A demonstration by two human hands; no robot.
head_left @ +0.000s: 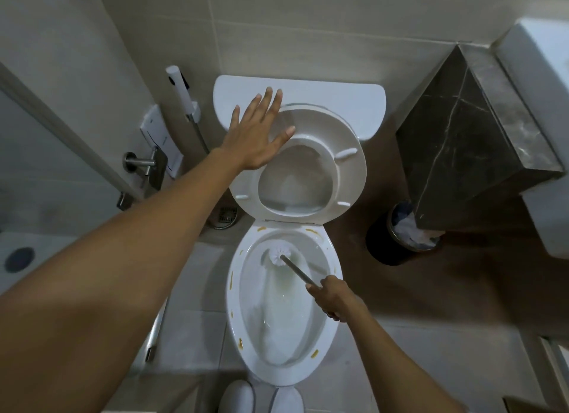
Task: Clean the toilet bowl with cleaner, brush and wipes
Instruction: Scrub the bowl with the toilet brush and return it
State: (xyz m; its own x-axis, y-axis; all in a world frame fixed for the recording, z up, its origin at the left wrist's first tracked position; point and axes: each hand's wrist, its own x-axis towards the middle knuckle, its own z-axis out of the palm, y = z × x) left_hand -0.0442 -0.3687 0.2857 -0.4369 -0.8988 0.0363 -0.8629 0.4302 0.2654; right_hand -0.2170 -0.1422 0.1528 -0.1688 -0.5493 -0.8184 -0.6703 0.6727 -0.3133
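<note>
Right hand (331,295) wrapped round the near end of the toilet brush (294,266); thin grey stiff-looking shaft, white bristle head pressed to the back wall of the toilet bowl (237,289), well ahead of the fist. Brush likely light, rigid enough to lever against porcelain; the grip at the handle's far end gives reach but little pressure, so a hold further down the shaft would probably scrub harder. Handle may be slick if wet. Left hand (257,135) flat, fingers spread straight, palm resting on the raised seat (348,166) where it leans back toward the tank (338,95), apparently steadying it upright. Bowl sits below and between both hands; white glazed rim dotted with yellow-orange dabs, judged to be cleaner, pale greenish streak running down the basin. Scrubbing looks under way, rim dabs not yet worked in. Dark waste bin (381,243) right of the right hand.
</note>
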